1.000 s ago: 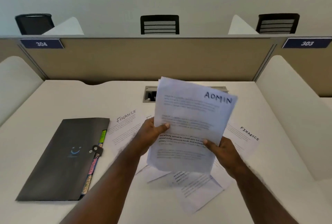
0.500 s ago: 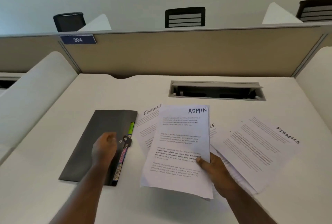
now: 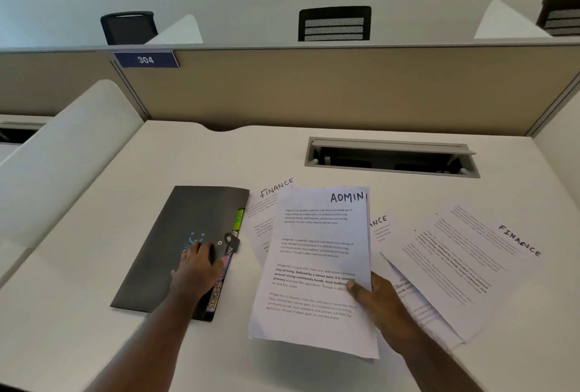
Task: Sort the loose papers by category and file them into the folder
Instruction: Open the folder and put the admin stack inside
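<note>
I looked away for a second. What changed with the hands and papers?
The left hand let go of the ADMIN sheets and moved left onto the closed folder. The right hand alone keeps its grip on them. The FINANCE papers stayed on the desk.

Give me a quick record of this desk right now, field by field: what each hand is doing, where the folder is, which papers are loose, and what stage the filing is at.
left hand: rests on the closed dark folder, fingers near its clasp
right hand: pinches the ADMIN sheets, thumb on top
folder: flat on the desk, left of the papers, coloured tabs showing along its right edge
loose papers: FINANCE sheet on the right; another FINANCE sheet partly under the ADMIN sheets
stage: folder not yet open; nothing visibly filed
</note>
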Available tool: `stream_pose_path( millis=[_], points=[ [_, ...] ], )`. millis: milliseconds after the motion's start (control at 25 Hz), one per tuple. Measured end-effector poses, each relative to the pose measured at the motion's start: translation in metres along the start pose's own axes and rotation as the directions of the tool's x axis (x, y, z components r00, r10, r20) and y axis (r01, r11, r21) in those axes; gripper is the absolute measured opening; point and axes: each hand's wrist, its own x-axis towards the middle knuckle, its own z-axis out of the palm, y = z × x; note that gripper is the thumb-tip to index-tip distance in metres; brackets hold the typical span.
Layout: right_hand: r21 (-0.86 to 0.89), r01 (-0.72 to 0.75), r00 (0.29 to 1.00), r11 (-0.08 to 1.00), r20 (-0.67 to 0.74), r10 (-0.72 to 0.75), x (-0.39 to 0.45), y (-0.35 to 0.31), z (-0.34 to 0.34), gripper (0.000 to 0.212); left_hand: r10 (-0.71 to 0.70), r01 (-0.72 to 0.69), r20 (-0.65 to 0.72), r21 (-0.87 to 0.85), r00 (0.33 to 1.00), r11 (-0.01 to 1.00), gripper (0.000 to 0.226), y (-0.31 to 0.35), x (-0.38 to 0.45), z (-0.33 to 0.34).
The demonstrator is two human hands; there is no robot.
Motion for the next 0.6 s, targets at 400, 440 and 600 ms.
stream_pose_path(
  millis=[400,440,600],
  points=[
    [-0.016,-0.01,1.0,1.0,0.003,0.01,-0.001,-0.003,0.001,0.013,0.009,-0.005,-0.048,0.1,0.999,0.995,0.062,0.009,-0.007,0.002],
    [-0.016,-0.011,1.0,1.0,0.001,0.011,-0.001,-0.003,0.001,0.014,0.006,-0.001,-0.046,0.107,0.999,0.994,0.062,0.008,-0.006,0.002],
    [-0.019,-0.013,1.0,1.0,0.008,0.013,-0.002,-0.002,-0.001,0.014,0.055,-0.052,-0.016,0.14,0.998,0.989,0.049,0.013,-0.006,0.001]
  ],
)
